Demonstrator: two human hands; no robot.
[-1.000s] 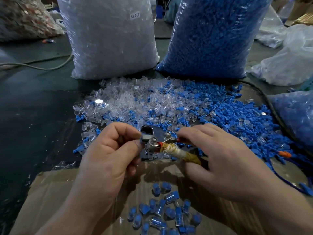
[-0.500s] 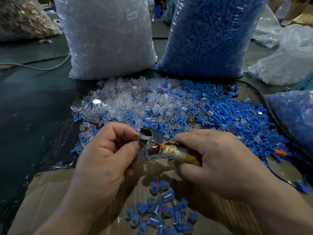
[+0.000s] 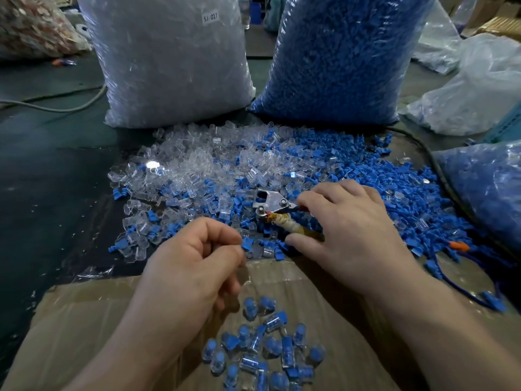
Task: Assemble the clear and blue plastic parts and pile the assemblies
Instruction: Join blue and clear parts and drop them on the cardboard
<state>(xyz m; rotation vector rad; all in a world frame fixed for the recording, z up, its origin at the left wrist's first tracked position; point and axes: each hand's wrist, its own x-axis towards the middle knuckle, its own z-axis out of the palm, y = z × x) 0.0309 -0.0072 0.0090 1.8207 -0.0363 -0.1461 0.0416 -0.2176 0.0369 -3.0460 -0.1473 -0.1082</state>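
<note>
Seen from the head camera, the left hand (image 3: 194, 266) has its fingers curled and pinches a small blue part (image 3: 247, 245). The right hand (image 3: 346, 230) grips a metal tool (image 3: 270, 204) over the loose parts (image 3: 211, 170). The finished assemblies (image 3: 262, 354) lie piled on cardboard (image 3: 84, 320), nearest the person.

The left hand (image 3: 194, 266) is drawing back from the tool (image 3: 272, 204); the right hand (image 3: 352, 230) is carrying it toward the loose parts (image 3: 225, 165).
</note>
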